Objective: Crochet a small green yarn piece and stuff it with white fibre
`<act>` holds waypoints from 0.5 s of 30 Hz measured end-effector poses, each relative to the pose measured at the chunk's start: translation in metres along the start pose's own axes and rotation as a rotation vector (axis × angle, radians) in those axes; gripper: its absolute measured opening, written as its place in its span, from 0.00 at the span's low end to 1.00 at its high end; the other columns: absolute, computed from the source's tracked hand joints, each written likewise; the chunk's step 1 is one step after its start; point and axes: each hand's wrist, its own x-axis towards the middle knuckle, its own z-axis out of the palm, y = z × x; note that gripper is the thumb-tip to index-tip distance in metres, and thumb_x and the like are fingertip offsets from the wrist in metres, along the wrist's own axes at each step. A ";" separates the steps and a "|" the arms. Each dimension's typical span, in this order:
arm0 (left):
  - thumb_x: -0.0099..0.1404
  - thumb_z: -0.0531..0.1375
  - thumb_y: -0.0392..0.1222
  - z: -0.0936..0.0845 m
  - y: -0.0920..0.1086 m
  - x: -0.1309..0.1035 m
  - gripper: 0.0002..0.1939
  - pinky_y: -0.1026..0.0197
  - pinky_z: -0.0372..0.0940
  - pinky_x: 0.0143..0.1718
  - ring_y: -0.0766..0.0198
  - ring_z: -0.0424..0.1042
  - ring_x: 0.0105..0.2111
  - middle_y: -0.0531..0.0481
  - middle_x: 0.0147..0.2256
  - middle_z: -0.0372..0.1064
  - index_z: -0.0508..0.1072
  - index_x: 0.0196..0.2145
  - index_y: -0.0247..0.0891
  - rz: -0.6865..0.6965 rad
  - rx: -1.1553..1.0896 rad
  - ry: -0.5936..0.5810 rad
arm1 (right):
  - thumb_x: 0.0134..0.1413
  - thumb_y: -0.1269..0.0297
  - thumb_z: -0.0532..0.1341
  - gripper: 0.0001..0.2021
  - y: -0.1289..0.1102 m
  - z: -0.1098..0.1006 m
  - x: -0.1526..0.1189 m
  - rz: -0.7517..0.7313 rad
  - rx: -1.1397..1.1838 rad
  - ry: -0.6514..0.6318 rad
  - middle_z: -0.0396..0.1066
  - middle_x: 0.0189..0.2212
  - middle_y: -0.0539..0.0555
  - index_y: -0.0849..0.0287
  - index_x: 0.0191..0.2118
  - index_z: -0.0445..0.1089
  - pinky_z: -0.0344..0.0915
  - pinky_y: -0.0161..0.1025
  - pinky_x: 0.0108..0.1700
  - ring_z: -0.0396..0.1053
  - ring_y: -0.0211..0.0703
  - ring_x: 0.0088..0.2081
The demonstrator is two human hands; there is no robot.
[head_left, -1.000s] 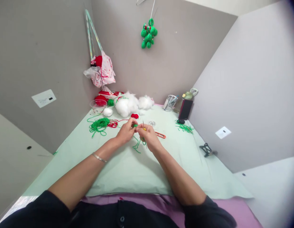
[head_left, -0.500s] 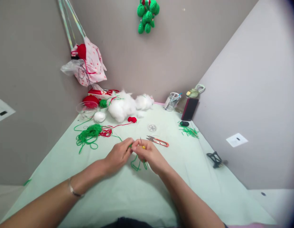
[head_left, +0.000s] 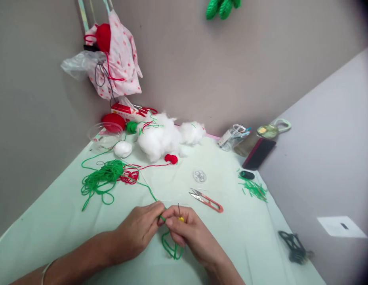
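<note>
My left hand (head_left: pixel 139 227) pinches green yarn (head_left: pixel 172 249) at its fingertips, close against my right hand (head_left: pixel 185 229). The right fingers are closed on a thin hook with a yellow part (head_left: pixel 181 219), its dark tip pointing up, and also touch the yarn. Loops of the yarn hang below the hands. From the left fingers a strand runs back to a loose green heap (head_left: pixel 102 178). Beside that heap is a tangle of red yarn (head_left: pixel 129 175). Orange-handled snips (head_left: pixel 212 202) lie beyond my right hand.
White stuffing (head_left: pixel 158 138), a white ball (head_left: pixel 123 149) and a clear bowl (head_left: pixel 96 136) stand at the back left. A clear cup (head_left: pixel 233 137), a leaning phone (head_left: pixel 259 153) and green scraps (head_left: pixel 255 190) are at the right. A pink bag (head_left: pixel 121 59) hangs above.
The view has moved closer and tilted down, so the hands and table items appear lower and larger. Both hands keep their hold on the yarn and the hook.
</note>
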 end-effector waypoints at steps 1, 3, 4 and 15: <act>0.70 0.51 0.42 -0.003 0.000 0.001 0.09 0.59 0.58 0.31 0.60 0.64 0.26 0.53 0.26 0.65 0.64 0.31 0.44 -0.029 -0.043 0.034 | 0.54 0.50 0.70 0.18 -0.001 -0.001 -0.001 0.009 0.008 -0.012 0.57 0.12 0.40 0.61 0.39 0.74 0.40 0.33 0.22 0.46 0.28 0.16; 0.69 0.51 0.44 -0.010 -0.002 0.004 0.08 0.59 0.58 0.29 0.61 0.62 0.26 0.54 0.25 0.63 0.65 0.31 0.44 -0.147 -0.182 0.143 | 0.55 0.50 0.70 0.18 -0.005 -0.004 -0.006 0.013 0.024 -0.052 0.57 0.12 0.40 0.61 0.42 0.75 0.40 0.33 0.21 0.47 0.27 0.15; 0.68 0.52 0.45 -0.015 -0.003 0.006 0.08 0.60 0.57 0.27 0.62 0.60 0.24 0.55 0.24 0.61 0.65 0.32 0.43 -0.221 -0.269 0.240 | 0.55 0.49 0.69 0.19 -0.009 -0.006 -0.009 0.007 0.032 -0.074 0.56 0.11 0.40 0.61 0.42 0.76 0.40 0.32 0.20 0.46 0.27 0.14; 0.59 0.58 0.45 -0.039 0.006 0.020 0.08 0.67 0.48 0.19 0.72 0.47 0.19 0.59 0.25 0.60 0.62 0.33 0.41 -0.454 -0.802 0.367 | 0.60 0.55 0.63 0.07 -0.056 -0.037 -0.085 -0.576 0.045 0.577 0.25 0.12 0.40 0.47 0.32 0.76 0.37 0.38 0.19 0.31 0.37 0.18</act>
